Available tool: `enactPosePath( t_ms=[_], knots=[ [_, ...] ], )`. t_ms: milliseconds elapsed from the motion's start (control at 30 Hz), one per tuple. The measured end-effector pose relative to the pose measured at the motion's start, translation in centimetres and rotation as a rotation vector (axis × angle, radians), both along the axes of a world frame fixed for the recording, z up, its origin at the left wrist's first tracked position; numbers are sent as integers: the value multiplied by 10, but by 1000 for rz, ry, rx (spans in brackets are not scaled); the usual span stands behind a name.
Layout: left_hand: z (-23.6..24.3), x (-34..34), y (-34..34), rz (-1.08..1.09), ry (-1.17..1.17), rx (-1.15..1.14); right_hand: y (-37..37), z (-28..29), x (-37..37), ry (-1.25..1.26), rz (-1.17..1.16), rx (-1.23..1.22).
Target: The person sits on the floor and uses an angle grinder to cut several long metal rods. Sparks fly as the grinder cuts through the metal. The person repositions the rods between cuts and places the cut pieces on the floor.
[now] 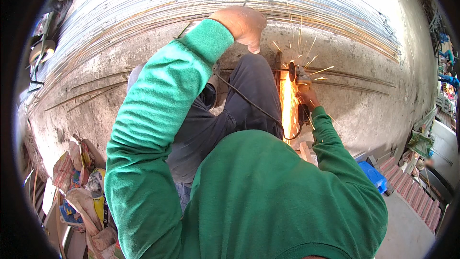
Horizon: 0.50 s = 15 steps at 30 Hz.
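Steel rod [354, 86] mid-cut, not severed: I see my right hand [310, 98] clamped on the grinder [298, 74], sparks flying; left hand [243, 25] raised above it, loosely open, empty.

A green long-sleeved top with ribbed cuffs, dark grey trousers, and both hands bare
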<state>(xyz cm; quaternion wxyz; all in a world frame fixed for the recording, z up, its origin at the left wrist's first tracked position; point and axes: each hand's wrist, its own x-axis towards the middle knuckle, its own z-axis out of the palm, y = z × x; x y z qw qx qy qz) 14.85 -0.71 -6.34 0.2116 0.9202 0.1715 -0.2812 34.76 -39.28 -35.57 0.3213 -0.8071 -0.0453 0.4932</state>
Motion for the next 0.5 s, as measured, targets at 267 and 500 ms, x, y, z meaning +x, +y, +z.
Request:
enactPosePath(
  t_ms=[267, 500],
  knots=[
    [0, 1, -1, 3, 7, -3, 2, -16, 18, 7, 17, 160],
    [6, 4, -3, -9, 10, 6, -9, -17, 25, 12, 66, 112]
  ],
)
